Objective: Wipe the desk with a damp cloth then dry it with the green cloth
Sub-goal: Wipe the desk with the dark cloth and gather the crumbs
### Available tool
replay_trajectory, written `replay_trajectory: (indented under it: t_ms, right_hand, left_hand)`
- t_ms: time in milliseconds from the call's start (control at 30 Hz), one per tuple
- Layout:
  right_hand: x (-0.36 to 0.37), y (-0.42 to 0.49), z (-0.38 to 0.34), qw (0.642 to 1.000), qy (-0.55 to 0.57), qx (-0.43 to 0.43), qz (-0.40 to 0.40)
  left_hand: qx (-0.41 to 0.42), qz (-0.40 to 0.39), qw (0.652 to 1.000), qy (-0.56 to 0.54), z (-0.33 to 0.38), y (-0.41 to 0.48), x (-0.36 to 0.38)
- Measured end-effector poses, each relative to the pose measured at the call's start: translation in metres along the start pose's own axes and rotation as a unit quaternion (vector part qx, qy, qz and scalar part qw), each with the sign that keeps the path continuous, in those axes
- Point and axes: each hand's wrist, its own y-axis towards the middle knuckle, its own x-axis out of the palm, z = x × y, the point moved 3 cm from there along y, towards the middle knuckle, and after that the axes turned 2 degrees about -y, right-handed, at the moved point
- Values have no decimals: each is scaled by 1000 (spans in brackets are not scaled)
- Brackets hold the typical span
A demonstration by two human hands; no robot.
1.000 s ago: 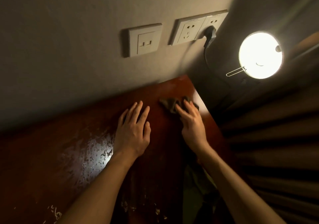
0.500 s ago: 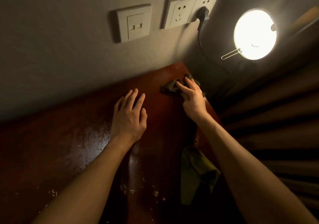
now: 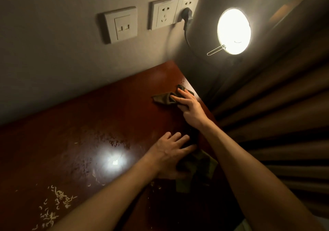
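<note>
Left hand (image 3: 170, 152) has left the bare desk (image 3: 106, 115) and crossed right, under the other forearm. Fingers straight and spread, tips resting on the green cloth (image 3: 199, 168), not closed round it. Right hand (image 3: 190, 109) presses flat on the damp cloth (image 3: 162, 100), bunched under and beyond its fingertips. Crumbs (image 3: 55, 206) lie well behind the left wrist. Judgement: wet wiping unfinished, drying cloth being readied early.
</note>
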Motion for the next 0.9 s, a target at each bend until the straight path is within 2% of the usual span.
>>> replay_trajectory:
  t_ms: [100,167,200,267,367,400,433,467,567,667,800,900]
  right_hand:
    - [-1,-5,0,1000,15,13,-6]
    - [-2,-14,3,1000,14,14,-5]
    - [-3,-21,5,1000,14,7,-7]
    - [-2,-41,7,999,37,-8,4]
    - [7,-74,12,999,29,10,31]
    - [13,-85,13,999,17,14,26]
    - [18,-96,13,1000,13,17,18]
    - [22,-105,12,1000,13,19,11]
    - [25,-117,11,1000,3,6,17]
    - [25,-106,16,998,-47,-9,42]
    - [5,-53,28,997,-41,3,64]
    - [-7,-18,34,997,-30,19,67]
  left_hand:
    - [-40,38,998,-23,7,13,-9]
    - [-66,113,985,-116,-2,13,-22]
    - [-97,165,966,-175,-10,10,-32]
    - [-211,257,906,-261,-29,3,-47]
    - [-396,382,765,-335,-56,6,-60]
    - [-438,396,734,-335,-66,10,-62]
    - [-469,384,723,-332,-76,14,-64]
    - [-491,348,729,-325,-87,19,-63]
    - [-511,217,783,-280,-108,31,-57]
    - [-498,187,816,-227,-115,39,-60]
    - [-523,226,810,-142,-123,36,-75]
    - [-543,209,798,-154,-134,30,-76]
